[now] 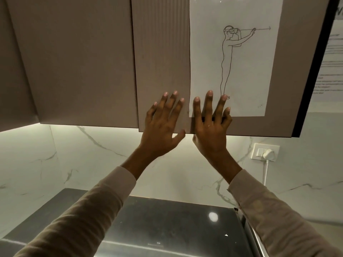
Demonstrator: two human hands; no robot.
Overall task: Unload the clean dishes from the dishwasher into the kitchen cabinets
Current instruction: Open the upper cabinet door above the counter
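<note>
Both my hands are raised in front of the closed upper kitchen cabinets point(83, 62). My left hand point(163, 123) is spread, fingers straight, before the ribbed middle cabinet door point(161, 52). My right hand point(211, 123) is spread too, its fingertips over the lower edge of a paper sheet point(235, 56) with a line drawing of a standing figure, stuck on the right cabinet door point(282, 108). Neither hand holds anything. No dishes and no dishwasher are in view.
A dark glossy countertop point(167, 219) lies below, backed by a white marble-look wall point(92, 154). A white wall socket point(265, 151) with a plug and cord sits at the right. More printed paper point(328, 62) hangs at the far right.
</note>
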